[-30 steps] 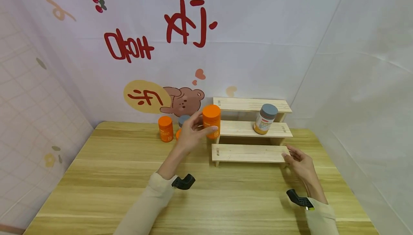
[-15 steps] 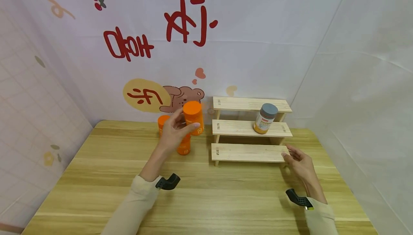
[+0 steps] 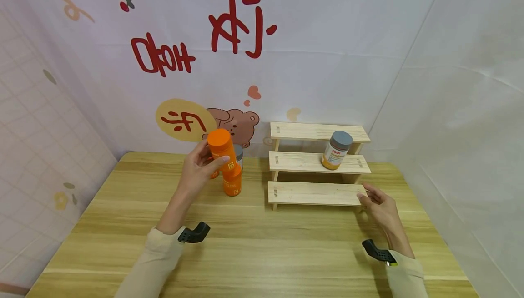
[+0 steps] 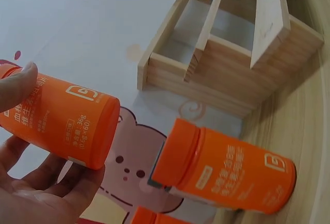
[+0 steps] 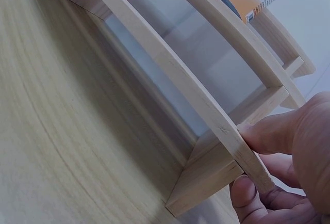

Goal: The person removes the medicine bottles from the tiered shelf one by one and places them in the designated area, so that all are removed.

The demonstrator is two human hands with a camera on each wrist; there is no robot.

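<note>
My left hand [image 3: 195,167] grips an orange supplement bottle [image 3: 222,149] with an orange lid, thumb across its front and fingers behind. In the left wrist view this bottle [image 4: 67,118] is raised and tilted, near a second orange bottle [image 4: 229,170] that stands on the table. Behind them, a further orange bottle [image 3: 214,174] and a grey-lidded bottle [image 3: 239,153] are partly hidden. On the right, my right hand [image 3: 380,203] pinches the right end of the lowest step of a three-tier wooden rack [image 3: 315,194], thumb on top and fingertips underneath.
A grey-lidded bottle [image 3: 336,151] with a white and yellow label stands on the rack's middle step, toward the right. The wood-grain table [image 3: 262,248] meets a printed white backdrop [image 3: 327,79] behind the rack and along both sides.
My left hand has carried the orange bottle leftward from beside the rack to above the standing bottles. The right hand keeps its hold on the rack's lowest step.
</note>
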